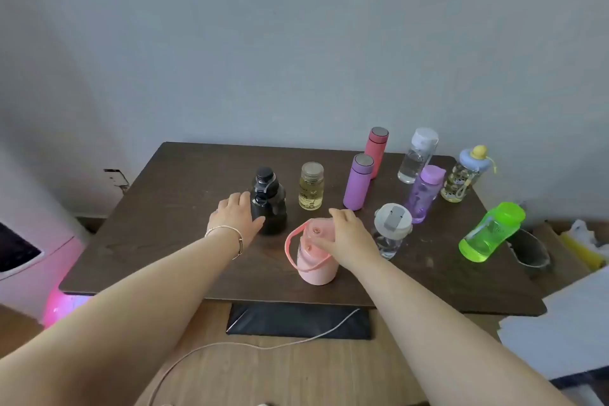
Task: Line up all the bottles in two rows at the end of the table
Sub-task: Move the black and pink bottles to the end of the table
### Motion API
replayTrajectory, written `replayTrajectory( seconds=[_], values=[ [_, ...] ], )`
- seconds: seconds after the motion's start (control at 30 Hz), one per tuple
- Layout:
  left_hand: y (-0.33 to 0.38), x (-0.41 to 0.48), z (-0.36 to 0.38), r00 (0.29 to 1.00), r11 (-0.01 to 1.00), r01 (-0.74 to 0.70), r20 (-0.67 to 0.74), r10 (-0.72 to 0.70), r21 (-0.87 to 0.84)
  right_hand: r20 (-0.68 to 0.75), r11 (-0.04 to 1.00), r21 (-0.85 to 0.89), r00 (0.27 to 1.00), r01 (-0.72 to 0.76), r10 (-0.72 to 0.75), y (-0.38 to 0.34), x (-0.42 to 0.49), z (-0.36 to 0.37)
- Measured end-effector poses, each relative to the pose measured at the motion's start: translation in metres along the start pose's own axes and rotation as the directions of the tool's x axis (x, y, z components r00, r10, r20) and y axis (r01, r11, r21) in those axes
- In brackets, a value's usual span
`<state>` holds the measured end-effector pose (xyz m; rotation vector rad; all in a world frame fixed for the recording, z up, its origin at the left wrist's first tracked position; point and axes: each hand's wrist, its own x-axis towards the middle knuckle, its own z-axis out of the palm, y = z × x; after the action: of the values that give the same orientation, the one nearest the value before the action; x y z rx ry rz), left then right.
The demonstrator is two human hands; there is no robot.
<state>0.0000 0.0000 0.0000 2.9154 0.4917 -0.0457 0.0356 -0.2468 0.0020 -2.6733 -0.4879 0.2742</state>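
Left hand (235, 219) cups the black bottle (268, 204) at its three o'clock; right hand (349, 237) grips the pink bottle (313, 257) at its nine o'clock.

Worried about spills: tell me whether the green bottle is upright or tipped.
Upright, it seems. The green bottle stands on its base on the table, cap on top; its lean looks like wide-angle distortion. No hand touches it.

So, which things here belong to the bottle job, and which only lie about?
Job: black bottle, yellow jar, purple flask, red flask, pink bottle, green bottle, three clear bottles, lilac bottle.
Lying about: black pad, cable, papers.
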Motion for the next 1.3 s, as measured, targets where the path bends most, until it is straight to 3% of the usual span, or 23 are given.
replayTrajectory(
  seconds=[0.2, 0.33, 0.47, 0.87, 1.3],
  values=[
    [-0.015, 0.056, 0.007, 0.998, 0.979, 0.012, 0.066, 0.001, -0.205, 0.000, 0.976, 0.070, 0.979, -0.204, 0.204, -0.016, 0.015, 0.035],
    [-0.020, 0.088, 0.016, 0.994, 0.939, 0.019, 0.104, 0.017, -0.343, -0.098, 0.959, 0.135, 0.960, -0.248, 0.262, -0.022, 0.015, 0.050],
    [-0.021, 0.107, 0.027, 0.989, 0.893, 0.018, 0.137, 0.049, -0.451, -0.096, 0.940, 0.173, 0.944, -0.295, 0.314, -0.026, 0.018, 0.058],
    [-0.015, 0.106, 0.039, 0.998, 0.787, 0.033, 0.060, 0.005, -0.616, -0.161, 0.952, 0.142, 0.942, -0.273, 0.294, -0.024, 0.022, 0.062],
    [-0.014, 0.099, 0.043, 0.987, 0.734, 0.068, -0.060, -0.147, -0.675, -0.058, 0.949, 0.180, 0.960, -0.259, 0.273, -0.014, 0.062, 0.040]
  ],
)
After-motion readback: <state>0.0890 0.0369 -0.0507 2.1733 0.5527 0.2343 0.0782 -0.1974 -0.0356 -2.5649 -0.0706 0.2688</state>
